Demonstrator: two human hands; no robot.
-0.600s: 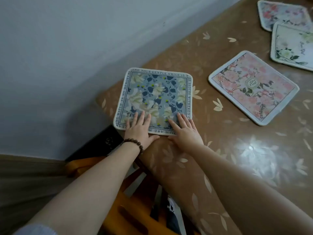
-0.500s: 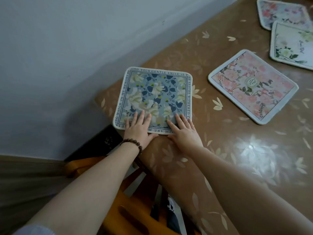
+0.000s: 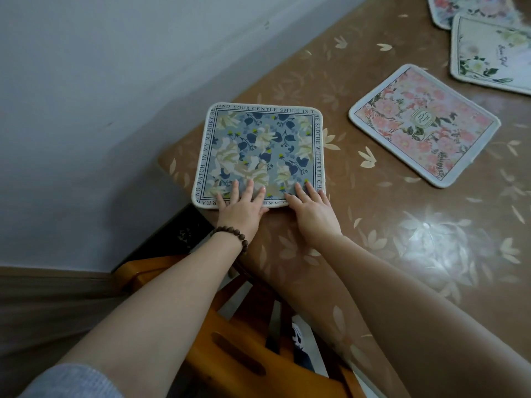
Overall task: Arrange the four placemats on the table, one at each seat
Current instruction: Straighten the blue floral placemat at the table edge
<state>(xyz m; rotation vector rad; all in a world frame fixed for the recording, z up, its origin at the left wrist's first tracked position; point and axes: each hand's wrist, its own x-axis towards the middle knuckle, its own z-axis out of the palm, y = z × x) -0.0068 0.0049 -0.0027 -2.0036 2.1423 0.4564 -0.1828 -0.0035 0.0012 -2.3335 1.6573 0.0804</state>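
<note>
A blue floral placemat (image 3: 258,147) with lettering round its border lies flat at the near left corner of the table (image 3: 373,225). My left hand (image 3: 240,206) and my right hand (image 3: 311,211) both rest flat on its near edge, fingers spread, gripping nothing. A pink floral placemat (image 3: 425,124) lies to the right, turned at an angle. Further back at the right, a white placemat with green leaves (image 3: 494,53) partly overlaps another pink floral placemat (image 3: 471,7) at the top edge of the view.
The table wears a glossy brown cover with a pale leaf pattern. A grey wall (image 3: 115,81) runs along its left side. An orange wooden chair (image 3: 230,349) stands below the near table edge, under my arms.
The blue placemat and both hands have shifted slightly away from me and to the left, mostly with the camera's movement. The hands keep pressing on its near edge.
</note>
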